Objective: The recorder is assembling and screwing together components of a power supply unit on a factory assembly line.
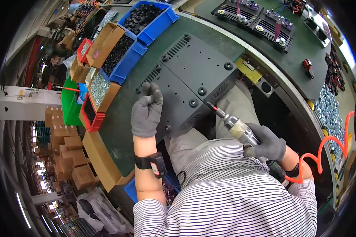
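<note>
Two dark grey casings (186, 71) lie side by side on the green bench, with round black rubber feet (202, 91) at their corners and slotted vents. In a grey glove, my left hand (147, 112) hovers over the left edge of the nearer casing. Its fingertips are pinched together; whatever they hold is too small to make out. My right hand (265, 144), also gloved, grips an air screwdriver (241, 130) with an orange coiled hose (319, 158). The driver's bit points at the casings' near edge, close to two of the feet.
Left of the casings stand a blue bin of black rubber parts (154, 27), a blue bin of small black pieces (124, 65) and a box of silver screws (99, 89). Across a metal bench rail (281, 79), black panels with circuit boards (257, 25) lie at the upper right.
</note>
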### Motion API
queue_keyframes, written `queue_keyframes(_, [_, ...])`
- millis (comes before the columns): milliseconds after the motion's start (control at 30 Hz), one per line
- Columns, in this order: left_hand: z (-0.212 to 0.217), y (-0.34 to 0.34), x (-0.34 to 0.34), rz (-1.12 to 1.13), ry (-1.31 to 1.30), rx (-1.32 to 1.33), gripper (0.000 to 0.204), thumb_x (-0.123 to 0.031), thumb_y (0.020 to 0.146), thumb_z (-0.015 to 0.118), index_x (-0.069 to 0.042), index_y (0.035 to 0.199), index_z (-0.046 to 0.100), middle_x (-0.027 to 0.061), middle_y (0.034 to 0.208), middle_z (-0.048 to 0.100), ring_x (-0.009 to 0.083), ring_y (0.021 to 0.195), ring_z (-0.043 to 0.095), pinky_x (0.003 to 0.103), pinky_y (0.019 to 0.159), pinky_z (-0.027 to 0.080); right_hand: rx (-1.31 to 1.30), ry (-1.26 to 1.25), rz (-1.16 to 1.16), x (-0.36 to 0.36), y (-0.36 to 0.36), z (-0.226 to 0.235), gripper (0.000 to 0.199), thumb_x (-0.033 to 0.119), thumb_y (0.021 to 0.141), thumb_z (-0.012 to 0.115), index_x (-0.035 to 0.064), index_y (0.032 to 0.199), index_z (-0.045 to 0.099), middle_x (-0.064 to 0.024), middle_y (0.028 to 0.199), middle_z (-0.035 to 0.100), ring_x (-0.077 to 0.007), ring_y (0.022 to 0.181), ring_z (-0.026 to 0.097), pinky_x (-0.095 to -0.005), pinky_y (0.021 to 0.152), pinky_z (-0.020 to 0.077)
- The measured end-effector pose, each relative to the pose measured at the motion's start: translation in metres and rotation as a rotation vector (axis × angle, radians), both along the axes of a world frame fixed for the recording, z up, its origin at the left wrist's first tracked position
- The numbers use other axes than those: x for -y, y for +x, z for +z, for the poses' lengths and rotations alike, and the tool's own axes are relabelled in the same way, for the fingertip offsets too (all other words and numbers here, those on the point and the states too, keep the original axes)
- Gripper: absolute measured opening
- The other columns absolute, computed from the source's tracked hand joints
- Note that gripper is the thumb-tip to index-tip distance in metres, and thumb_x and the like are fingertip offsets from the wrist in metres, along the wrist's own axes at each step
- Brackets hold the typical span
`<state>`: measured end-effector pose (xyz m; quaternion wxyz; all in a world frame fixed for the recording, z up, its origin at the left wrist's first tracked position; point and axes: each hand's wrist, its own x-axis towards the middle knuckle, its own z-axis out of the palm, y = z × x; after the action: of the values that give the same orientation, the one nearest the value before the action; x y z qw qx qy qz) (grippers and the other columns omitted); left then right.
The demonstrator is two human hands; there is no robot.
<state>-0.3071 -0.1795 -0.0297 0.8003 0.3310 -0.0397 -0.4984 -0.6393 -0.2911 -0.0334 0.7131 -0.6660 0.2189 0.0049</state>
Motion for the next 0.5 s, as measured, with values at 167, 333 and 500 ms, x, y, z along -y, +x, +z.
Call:
queue_keyframes(167, [-0.023, 0.021, -0.011, 0.061, -0.165, -0.257, 0.037, 0.018, 0.078, 0.035, 0.006, 0.108, 0.052, 0.017, 0.108, 0.054, 0.0332, 0.108, 0.053, 0.042, 0.098, 0.046, -0.032, 0.068, -0.093, -0.009, 0.004, -0.026, 0.055, 0.016, 0.066, 0.074, -0.0004, 0.114, 0.051, -0.005, 0.084, 0.059, -0.0124, 0.076, 0.056, -0.0271, 0.071, 0.0466])
queue_keyframes(333, [-0.026, 0.018, -0.01, 0.12, -0.169, -0.056, 0.031, 0.017, 0.081, 0.034, 0.006, 0.105, 0.051, 0.0207, 0.111, 0.053, 0.0309, 0.109, 0.053, 0.039, 0.097, 0.047, -0.042, 0.123, -0.101, -0.011, 0.005, -0.033, 0.054, 0.015, 0.067, 0.074, -0.0005, 0.114, 0.051, -0.0055, 0.086, 0.059, -0.0129, 0.078, 0.056, -0.0272, 0.072, 0.0463])
queue_keyframes(500, [-0.028, 0.022, -0.009, 0.102, -0.198, -0.133, 0.026, 0.013, 0.086, 0.038, 0.008, 0.108, 0.051, 0.0199, 0.111, 0.054, 0.032, 0.111, 0.052, 0.039, 0.099, 0.046, -0.058, 0.095, -0.103, -0.011, 0.005, -0.031, 0.055, 0.014, 0.068, 0.073, -0.0001, 0.116, 0.05, -0.0053, 0.087, 0.058, -0.0129, 0.078, 0.056, -0.0273, 0.073, 0.0462])
